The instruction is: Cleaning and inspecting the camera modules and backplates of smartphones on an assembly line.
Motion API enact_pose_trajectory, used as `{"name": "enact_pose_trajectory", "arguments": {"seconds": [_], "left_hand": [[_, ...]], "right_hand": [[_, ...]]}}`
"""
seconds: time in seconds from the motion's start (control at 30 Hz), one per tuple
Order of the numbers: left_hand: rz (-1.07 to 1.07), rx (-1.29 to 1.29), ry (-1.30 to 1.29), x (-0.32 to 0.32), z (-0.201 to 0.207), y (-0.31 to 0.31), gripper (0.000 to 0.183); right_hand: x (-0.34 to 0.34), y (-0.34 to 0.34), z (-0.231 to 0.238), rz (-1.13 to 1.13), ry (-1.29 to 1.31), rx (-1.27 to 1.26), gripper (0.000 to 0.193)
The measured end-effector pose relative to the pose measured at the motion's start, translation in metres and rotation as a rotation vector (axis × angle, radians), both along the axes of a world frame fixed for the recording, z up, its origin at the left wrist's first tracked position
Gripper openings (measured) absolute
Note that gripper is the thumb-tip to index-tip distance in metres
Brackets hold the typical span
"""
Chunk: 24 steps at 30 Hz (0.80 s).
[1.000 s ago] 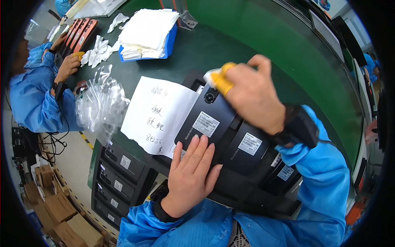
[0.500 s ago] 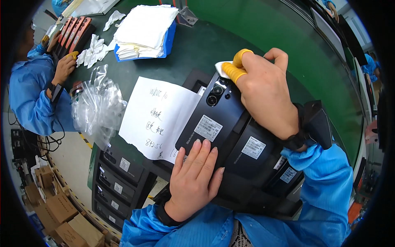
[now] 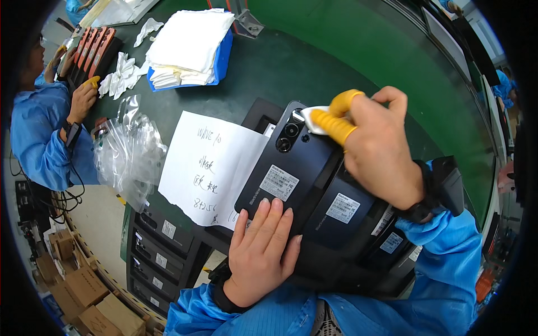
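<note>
A dark blue tablet (image 3: 305,162), or a large phone, lies back side up, with round camera lenses and a white label. Flat across its lower end rest the stretched fingers of my left hand (image 3: 260,252). My right hand (image 3: 384,148) pinches a folded white cloth (image 3: 315,120) against the back, right beside the lenses. Yellow covers (image 3: 333,124) sit on its thumb and finger. More of these devices (image 3: 342,215) lie to the right in a black tray (image 3: 258,115). A handwritten white sheet (image 3: 207,162) lies partly beneath the tablet's left edge.
A blue bin (image 3: 224,59) of stacked white cloths stands at the back. Left are crumpled cloths (image 3: 120,78), clear plastic bags (image 3: 131,151) and a co-worker in blue (image 3: 47,134) handling orange-edged devices. A lower tray of devices (image 3: 162,260) and cardboard boxes (image 3: 78,288) are at lower left.
My right hand has moved right and a little down, carrying the cloth from the tablet's top edge to beside the lenses. My left hand stays on the lower end.
</note>
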<state>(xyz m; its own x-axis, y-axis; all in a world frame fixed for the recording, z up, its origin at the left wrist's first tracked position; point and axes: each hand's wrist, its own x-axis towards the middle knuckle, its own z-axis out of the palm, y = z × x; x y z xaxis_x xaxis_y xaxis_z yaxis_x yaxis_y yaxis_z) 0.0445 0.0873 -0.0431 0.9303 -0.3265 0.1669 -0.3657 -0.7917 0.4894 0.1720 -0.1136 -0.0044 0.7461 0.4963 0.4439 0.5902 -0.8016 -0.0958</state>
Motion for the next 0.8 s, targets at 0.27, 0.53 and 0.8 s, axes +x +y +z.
{"name": "enact_pose_trajectory", "arguments": {"seconds": [0.27,0.53,0.8], "left_hand": [[-0.002,-0.011,0.002,0.0,0.001,0.001,0.046],[-0.008,-0.008,-0.012,0.001,0.001,0.0,0.046],[0.011,0.001,-0.002,0.001,0.002,-0.001,0.044]], "right_hand": [[0.019,0.021,-0.016,0.095,-0.174,-0.135,0.007],[0.011,0.021,-0.018,0.214,-0.14,-0.079,0.009],[0.0,0.002,-0.011,-0.064,-0.002,-0.114,0.025]]}}
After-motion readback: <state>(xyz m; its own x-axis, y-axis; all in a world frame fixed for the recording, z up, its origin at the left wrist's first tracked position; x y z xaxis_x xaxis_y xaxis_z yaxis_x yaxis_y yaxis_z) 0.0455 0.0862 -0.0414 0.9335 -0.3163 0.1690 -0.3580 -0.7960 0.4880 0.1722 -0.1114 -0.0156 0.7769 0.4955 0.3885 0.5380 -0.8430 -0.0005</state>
